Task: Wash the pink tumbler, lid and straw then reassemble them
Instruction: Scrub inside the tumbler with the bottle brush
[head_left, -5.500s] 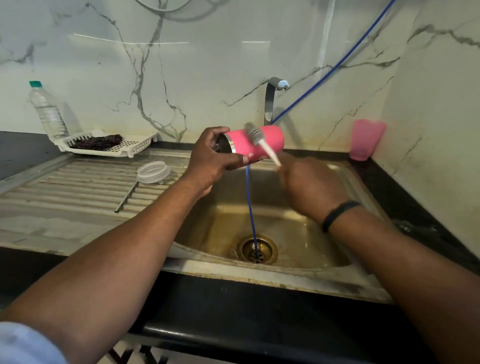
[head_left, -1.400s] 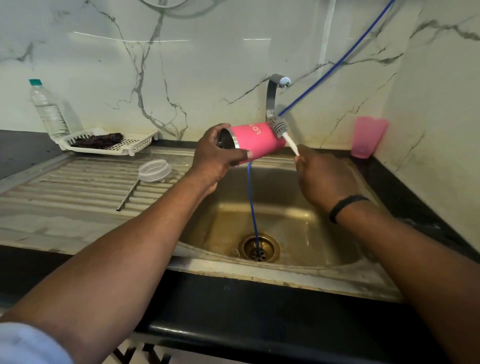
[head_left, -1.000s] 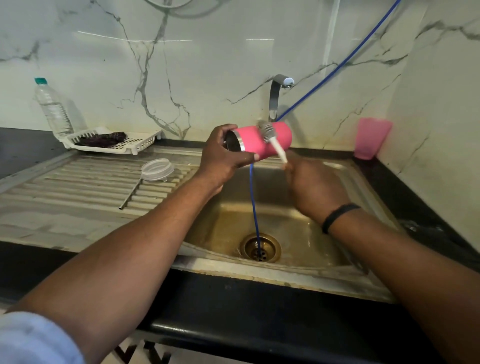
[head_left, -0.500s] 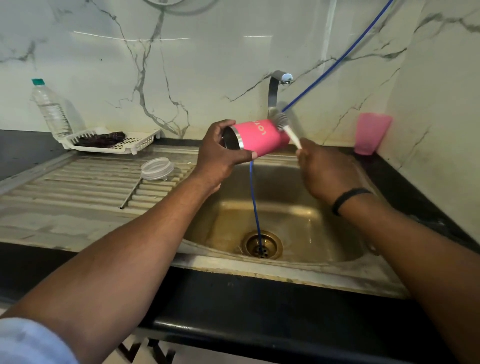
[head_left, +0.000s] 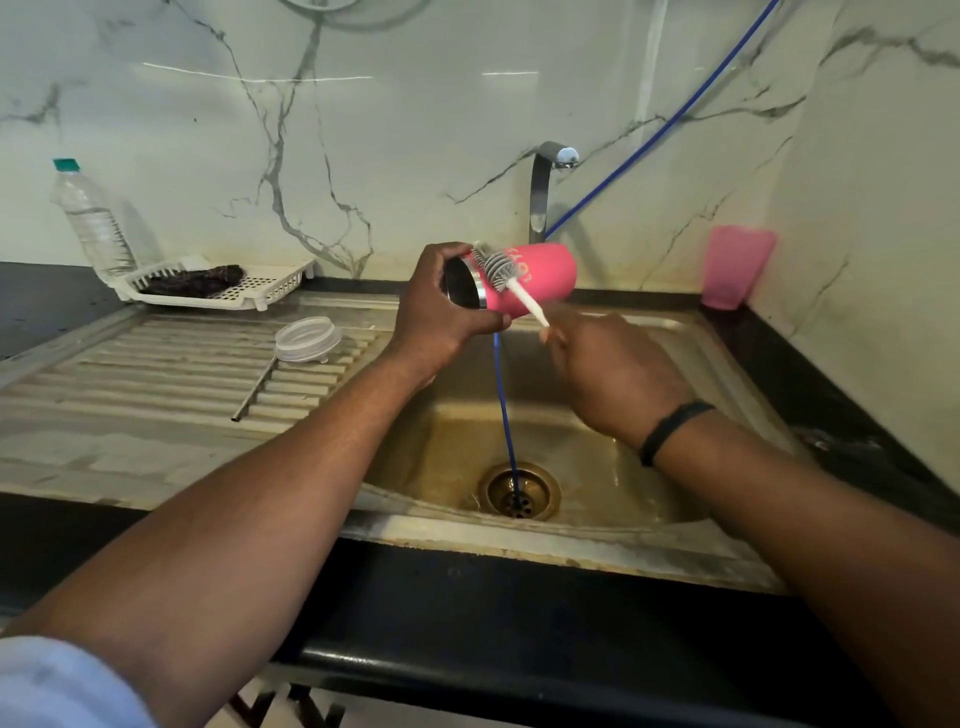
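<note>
Head view: at the centre of the frame, over the sink (head_left: 691, 338), the left hand (head_left: 441, 312) grips the pink tumbler (head_left: 540, 280) on its side, fingers wrapped round its steel-rimmed mouth end. The right hand (head_left: 613, 374) pinches the white handle of a bottle brush (head_left: 501, 270), whose bristles lie against the tumbler's outer wall near the rim. At centre left, the clear lid (head_left: 307, 339) and metal straw (head_left: 254, 387) lie on the ribbed drainboard (head_left: 130, 374).
</note>
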